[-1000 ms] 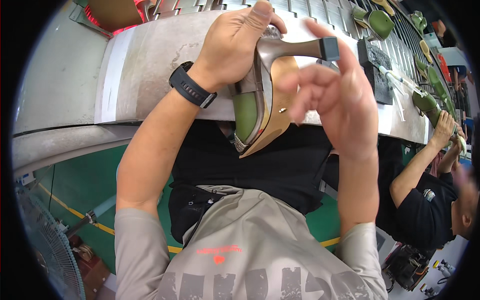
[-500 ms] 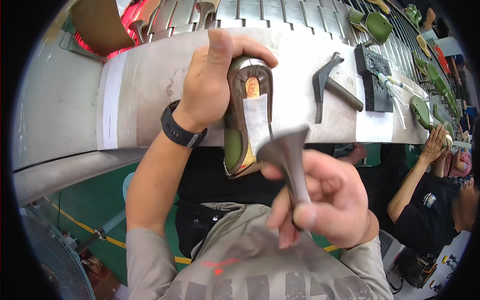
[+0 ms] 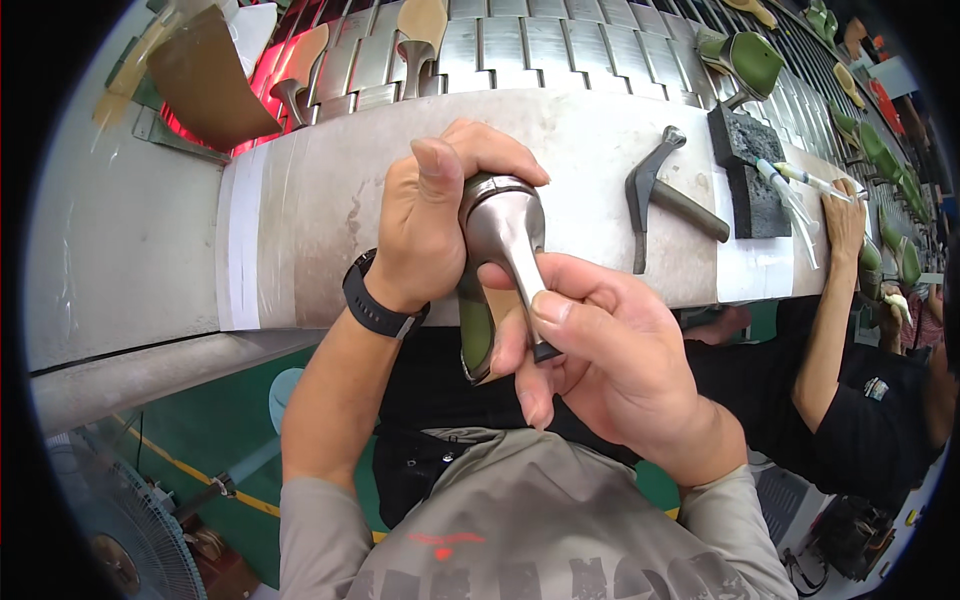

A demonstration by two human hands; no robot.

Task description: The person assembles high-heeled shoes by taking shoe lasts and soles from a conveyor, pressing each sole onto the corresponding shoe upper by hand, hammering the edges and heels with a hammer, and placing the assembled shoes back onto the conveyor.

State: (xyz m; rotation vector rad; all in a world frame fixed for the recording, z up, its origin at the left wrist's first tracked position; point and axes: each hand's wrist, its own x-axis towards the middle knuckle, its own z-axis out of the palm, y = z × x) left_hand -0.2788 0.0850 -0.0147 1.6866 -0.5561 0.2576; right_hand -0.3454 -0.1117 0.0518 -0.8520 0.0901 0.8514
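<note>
My left hand grips a green high-heel shoe, which is turned sole up at the bench's near edge. Its fingers curl over the shoe's back end, while the thumb sticks up. In my right hand is a shiny metallic shoe heel, pinched near its narrow black-tipped end. The heel's wide end lies over the back of the shoe and covers its heel seat. Whether the two are pressed fully together I cannot tell. On the bench to the right lies a hammer, apart from both hands.
Beyond the bench runs a slatted metal conveyor carrying heels, soles and green shoes. A black block stands right of the hammer, with glue syringes beside it. A co-worker's arm reaches in at the right. A fan is at lower left.
My right hand has brought the heel up and left, from beside the shoe onto its back end. The exposed heel seat is now covered. The co-worker's hand has moved up toward the syringes.
</note>
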